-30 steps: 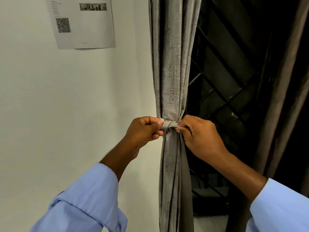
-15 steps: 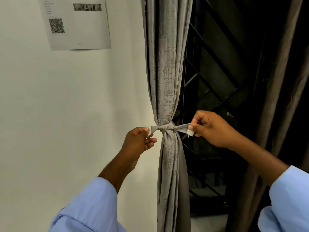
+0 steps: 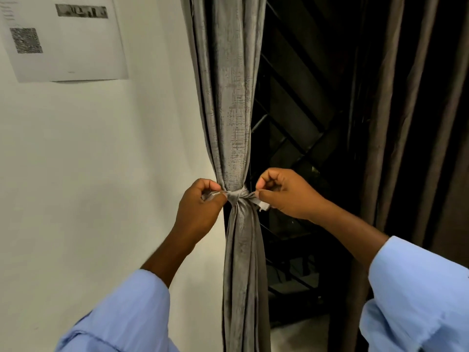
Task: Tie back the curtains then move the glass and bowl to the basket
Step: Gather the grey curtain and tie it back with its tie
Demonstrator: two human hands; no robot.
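Two hands, left hand (image 3: 200, 209) and right hand (image 3: 286, 194), pinch woven tie (image 3: 238, 195) cinching pleated grey curtain (image 3: 228, 97).

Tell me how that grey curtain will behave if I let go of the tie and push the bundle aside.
The grey curtain hangs in soft folds, so it's probably floppy and would swing rather than resist. Its sheen suggests slippery fabric, so the tie may loosen once released.

Two bare hands, forearms uncovered, light blue long sleeves (image 3: 132, 313) pushed up, loose cuffs
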